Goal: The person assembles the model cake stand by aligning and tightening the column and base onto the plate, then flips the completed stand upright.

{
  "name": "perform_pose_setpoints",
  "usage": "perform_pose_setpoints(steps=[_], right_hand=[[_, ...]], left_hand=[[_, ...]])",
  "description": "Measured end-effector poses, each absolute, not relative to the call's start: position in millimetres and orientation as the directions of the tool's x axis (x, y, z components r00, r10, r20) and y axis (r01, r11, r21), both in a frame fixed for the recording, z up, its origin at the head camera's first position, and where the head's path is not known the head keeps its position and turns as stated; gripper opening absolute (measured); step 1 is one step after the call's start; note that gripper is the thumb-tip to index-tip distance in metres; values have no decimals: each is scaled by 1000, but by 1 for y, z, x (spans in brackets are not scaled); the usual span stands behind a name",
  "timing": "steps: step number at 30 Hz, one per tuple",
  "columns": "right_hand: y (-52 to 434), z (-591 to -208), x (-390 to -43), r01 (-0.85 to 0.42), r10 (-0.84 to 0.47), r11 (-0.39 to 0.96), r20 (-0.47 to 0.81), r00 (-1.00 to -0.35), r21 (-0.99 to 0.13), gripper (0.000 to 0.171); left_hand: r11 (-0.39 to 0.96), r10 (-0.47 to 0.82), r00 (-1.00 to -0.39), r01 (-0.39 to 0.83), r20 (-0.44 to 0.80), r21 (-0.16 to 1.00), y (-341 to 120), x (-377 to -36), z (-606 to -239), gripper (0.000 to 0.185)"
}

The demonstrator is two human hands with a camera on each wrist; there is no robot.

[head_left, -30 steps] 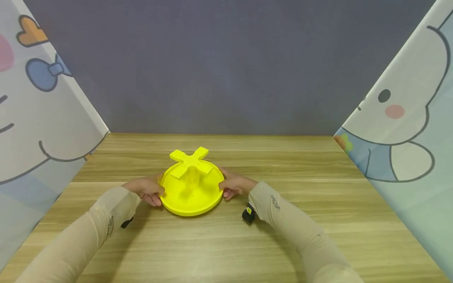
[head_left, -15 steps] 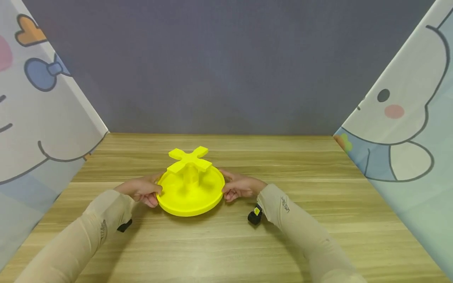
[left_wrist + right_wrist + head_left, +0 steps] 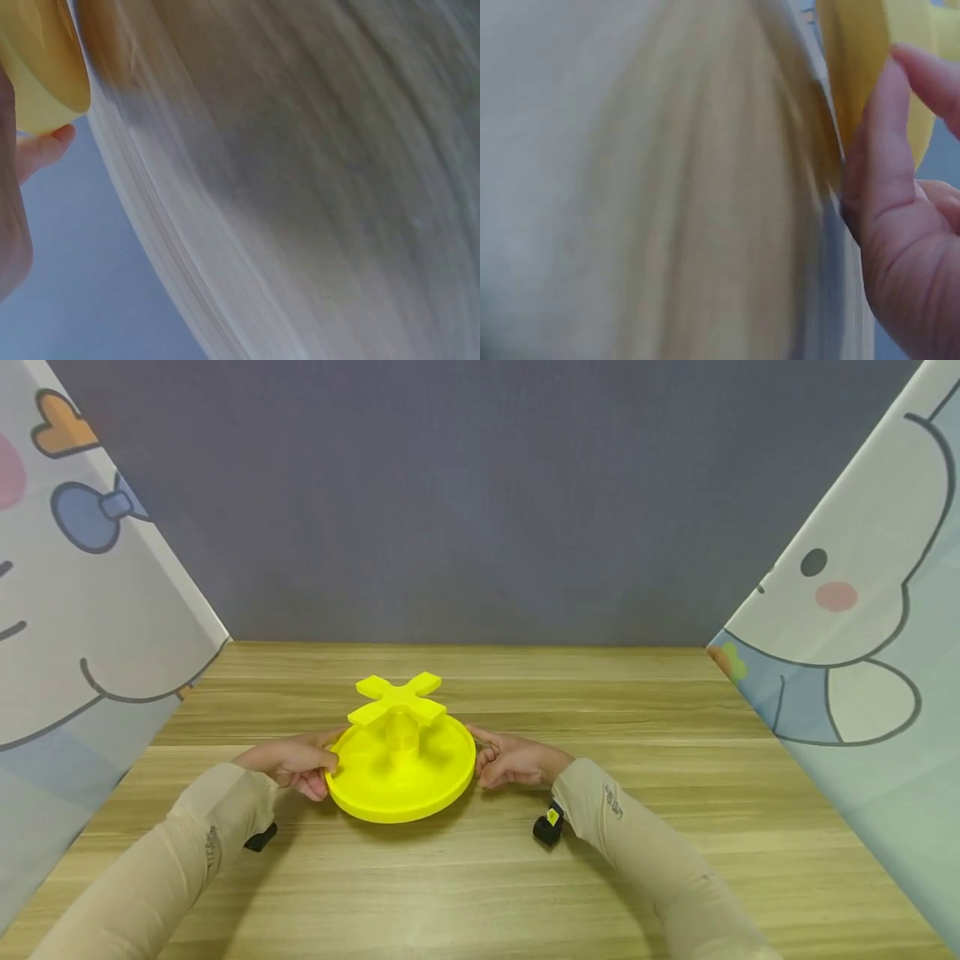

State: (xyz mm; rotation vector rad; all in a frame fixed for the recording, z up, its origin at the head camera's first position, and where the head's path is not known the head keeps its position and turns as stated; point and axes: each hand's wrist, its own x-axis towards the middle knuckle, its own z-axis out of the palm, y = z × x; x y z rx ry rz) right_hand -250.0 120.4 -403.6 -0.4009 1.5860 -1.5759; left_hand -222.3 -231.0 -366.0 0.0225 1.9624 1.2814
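A bright yellow round dish with a raised rim stands between both hands, close over the wooden table. From its middle rises a short post, topped by a flat cross-shaped piece. My left hand grips the left rim, thumb on its edge and fingers below. In the left wrist view, a fingertip shows under the yellow wall. On the opposite side, my right hand holds the right rim, index finger along the back and thumb against the outer side. The right wrist view shows its fingers against the dish wall.
The wood-grain table runs back to a dark grey panel. Cartoon-printed panels flank it at the left and right. A black wrist camera hangs under the right sleeve, close to the tabletop.
The dish has turned slightly and shifted a little left and toward me. My left hand has moved left with it; my right hand has shifted right, its thumb slipping from atop the rim to outside.
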Motion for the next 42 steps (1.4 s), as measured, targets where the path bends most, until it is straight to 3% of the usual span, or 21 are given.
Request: perform_pose_setpoints(steps=[6,13,16,20,24,27,30,36,38,42], right_hand=[[113,-405,-245,143,-646,194,-236,-726,-970,91],[108,-394,-239,-196,-566,406,-78,-820,-893,75],[108,-389,-237,-383,-573,438,75,-816,-813,59],[106,-385,-235,-534,-571,370,267,-776,-760,29],[105,-383,-236,-631,-564,321,392,-726,-706,20],[104,-381,-237,-650,-556,301,425,-714,-698,20],[103,-380,-237,-597,-534,270,398,-746,-756,20],[103,-378,-240,-504,-489,246,343,-802,-828,21],[104,-378,-242,-496,-474,266,336,-814,-826,22],[103,-379,-245,-485,-436,306,333,-836,-819,22]], left_hand=[[477,443,-681,-371,-583,797,-235,-221,-363,91],[434,497,-650,-387,-575,813,-240,-221,-360,90],[383,520,-642,-414,-563,826,-244,-221,-358,87],[348,525,-642,-437,-559,829,-248,-220,-358,83],[352,526,-643,-431,-557,831,-249,-219,-356,81],[366,524,-647,-417,-554,832,-250,-219,-355,80],[379,517,-660,-394,-545,837,-250,-219,-354,73],[377,422,-779,-314,-463,871,-248,-217,-346,57],[391,376,-842,-234,-386,890,-249,-214,-342,54],[470,381,-917,80,-120,879,-254,-206,-342,57]])
